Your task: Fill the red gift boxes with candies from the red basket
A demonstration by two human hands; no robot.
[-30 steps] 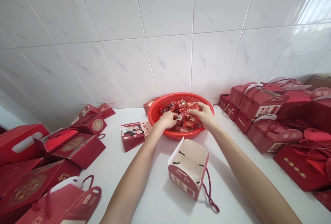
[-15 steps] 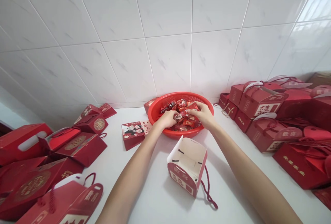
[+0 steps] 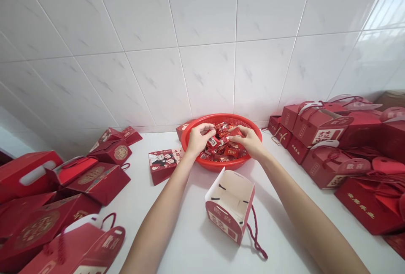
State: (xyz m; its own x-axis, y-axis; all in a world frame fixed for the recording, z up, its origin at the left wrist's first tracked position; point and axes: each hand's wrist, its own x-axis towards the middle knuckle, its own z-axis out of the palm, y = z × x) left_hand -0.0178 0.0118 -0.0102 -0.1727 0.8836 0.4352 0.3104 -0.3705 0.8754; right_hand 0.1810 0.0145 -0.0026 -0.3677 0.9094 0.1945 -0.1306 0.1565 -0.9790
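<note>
A red plastic basket [image 3: 221,164] stands against the wall with many red wrapped candies [image 3: 232,150] in it. My left hand [image 3: 198,139] is over its left side, fingers curled together just above a red and white candy; what lies between its fingertips is hidden. On the right side of the basket, my right hand [image 3: 249,142] pinches a red wrapped candy [image 3: 235,132] between thumb and fingers. Between my forearms sits an open red gift box [image 3: 230,206], its cream inside facing up with no candy visible in it. A dark red cord handle [image 3: 255,234] hangs from its right side onto the table.
Red gift boxes [image 3: 41,223] crowd the left side, and more boxes [image 3: 329,128] are stacked on the right. A box with cartoon figures [image 3: 163,165] lies left of the basket. White wall tiles [image 3: 205,80] rise behind the white table [image 3: 186,240].
My left hand has lifted slightly and shifted left out of the candies. My right hand stays in nearly the same place at the basket. The open box has not moved.
</note>
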